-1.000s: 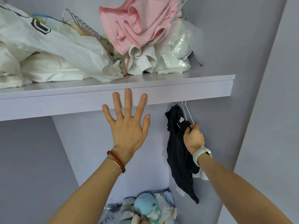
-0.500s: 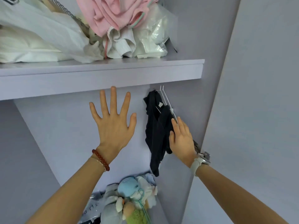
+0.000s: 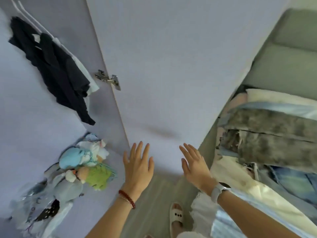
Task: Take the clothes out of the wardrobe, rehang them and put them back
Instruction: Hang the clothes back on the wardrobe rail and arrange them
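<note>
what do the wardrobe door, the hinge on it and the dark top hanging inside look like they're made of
Wardrobe door: probably laminated board, matte pale lilac, flat and even with a thin straight edge.
Hinge: metal, silvery and shiny, catching the light.
Dark top: soft cloth, likely a cotton knit though the weave is too blurred to tell; matte navy-black, hanging in limp folds from white hangers.

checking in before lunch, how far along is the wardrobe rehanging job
Looks done: a dark garment hangs on a white hanger inside the wardrobe. In hand: nothing; the left hand and right hand are open and empty. Left: possibly the clothes heaped on the bed.
</note>
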Demonstrator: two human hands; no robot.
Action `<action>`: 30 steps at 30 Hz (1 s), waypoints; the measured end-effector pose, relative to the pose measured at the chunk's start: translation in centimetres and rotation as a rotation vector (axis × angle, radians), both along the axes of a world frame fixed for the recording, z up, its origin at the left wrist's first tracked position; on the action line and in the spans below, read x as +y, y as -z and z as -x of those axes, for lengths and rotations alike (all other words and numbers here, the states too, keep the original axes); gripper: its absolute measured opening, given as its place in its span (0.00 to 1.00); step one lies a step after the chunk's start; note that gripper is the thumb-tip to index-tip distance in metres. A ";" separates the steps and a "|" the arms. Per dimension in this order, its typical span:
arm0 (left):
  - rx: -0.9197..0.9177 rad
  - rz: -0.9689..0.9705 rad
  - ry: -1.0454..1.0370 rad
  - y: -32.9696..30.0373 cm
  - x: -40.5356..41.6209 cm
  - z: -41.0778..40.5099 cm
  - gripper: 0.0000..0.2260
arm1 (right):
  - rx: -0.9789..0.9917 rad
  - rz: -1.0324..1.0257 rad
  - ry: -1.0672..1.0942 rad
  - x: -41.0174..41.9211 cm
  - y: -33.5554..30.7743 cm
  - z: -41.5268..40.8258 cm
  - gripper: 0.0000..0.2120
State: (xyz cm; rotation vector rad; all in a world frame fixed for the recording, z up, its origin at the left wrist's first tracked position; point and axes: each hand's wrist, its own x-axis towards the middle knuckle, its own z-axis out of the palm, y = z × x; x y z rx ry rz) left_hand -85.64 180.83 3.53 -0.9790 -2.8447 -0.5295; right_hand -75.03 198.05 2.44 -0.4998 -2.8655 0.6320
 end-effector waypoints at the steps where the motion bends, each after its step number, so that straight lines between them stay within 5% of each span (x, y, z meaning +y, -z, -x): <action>1: -0.016 0.014 0.066 0.7 1.7 -1.4 0.17 | -0.032 -0.001 0.072 1.3 0.7 -2.4 0.21; 15: -0.129 0.242 0.858 4.0 29.1 -17.5 0.21 | -0.151 0.232 1.058 17.8 6.3 -31.2 0.18; 30: -0.282 0.634 1.031 18.3 43.3 -32.5 0.22 | -0.149 0.529 1.527 39.4 16.6 -47.5 0.24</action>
